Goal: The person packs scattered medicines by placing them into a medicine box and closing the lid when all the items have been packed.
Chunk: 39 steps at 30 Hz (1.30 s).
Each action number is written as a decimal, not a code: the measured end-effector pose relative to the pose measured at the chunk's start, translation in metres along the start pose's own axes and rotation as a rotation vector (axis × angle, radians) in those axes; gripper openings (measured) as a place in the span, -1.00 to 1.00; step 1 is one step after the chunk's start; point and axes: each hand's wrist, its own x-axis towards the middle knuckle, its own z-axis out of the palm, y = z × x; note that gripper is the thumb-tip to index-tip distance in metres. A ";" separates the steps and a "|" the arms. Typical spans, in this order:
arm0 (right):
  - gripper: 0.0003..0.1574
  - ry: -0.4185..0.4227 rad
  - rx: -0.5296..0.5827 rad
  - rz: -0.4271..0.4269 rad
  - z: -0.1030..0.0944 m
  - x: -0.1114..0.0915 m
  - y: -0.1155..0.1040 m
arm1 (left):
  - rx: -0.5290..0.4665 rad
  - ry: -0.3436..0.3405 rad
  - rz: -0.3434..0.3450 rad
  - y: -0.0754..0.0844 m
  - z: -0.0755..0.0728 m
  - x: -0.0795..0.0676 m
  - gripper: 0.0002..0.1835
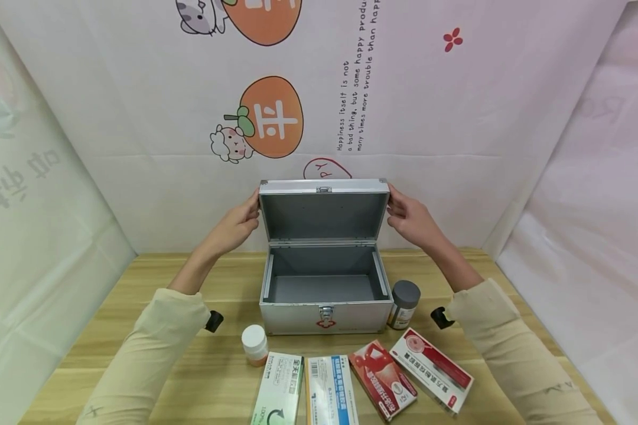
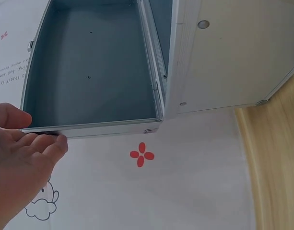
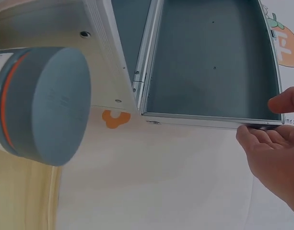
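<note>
A silver first-aid case [image 1: 292, 319] with a red cross under its front latch stands on the table, its hinged lid [image 1: 323, 217] raised upright. The grey inside of the case holds nothing that shows. My left hand [image 1: 237, 225] grips the lid's left edge near the upper corner. In the left wrist view, that hand's thumb [image 2: 12, 117] lies over the rim and its fingers against the outer side. At the opposite edge my right hand [image 1: 413, 219] pinches the lid the same way, its thumb [image 3: 285, 100] at the rim in the right wrist view.
A dark-capped jar [image 1: 404, 304] stands close to the case's right side. A small white-capped bottle [image 1: 254, 341] is at its front left. Nearer lie a green-white box [image 1: 279, 386], a blue-white box [image 1: 331, 389], a red box [image 1: 383, 378] and a red-white box [image 1: 433, 369]. Printed cloth [image 1: 430, 118] hangs behind.
</note>
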 end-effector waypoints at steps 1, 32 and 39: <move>-0.08 -0.003 0.000 0.001 -0.001 0.001 0.000 | 0.004 -0.004 -0.004 0.000 -0.001 0.001 -0.25; -0.09 -0.008 -0.005 0.062 -0.001 0.021 0.003 | 0.016 -0.004 -0.070 -0.002 -0.006 0.026 -0.32; -0.07 -0.015 -0.001 0.066 0.000 0.022 0.004 | 0.002 0.001 -0.069 -0.002 -0.006 0.025 -0.32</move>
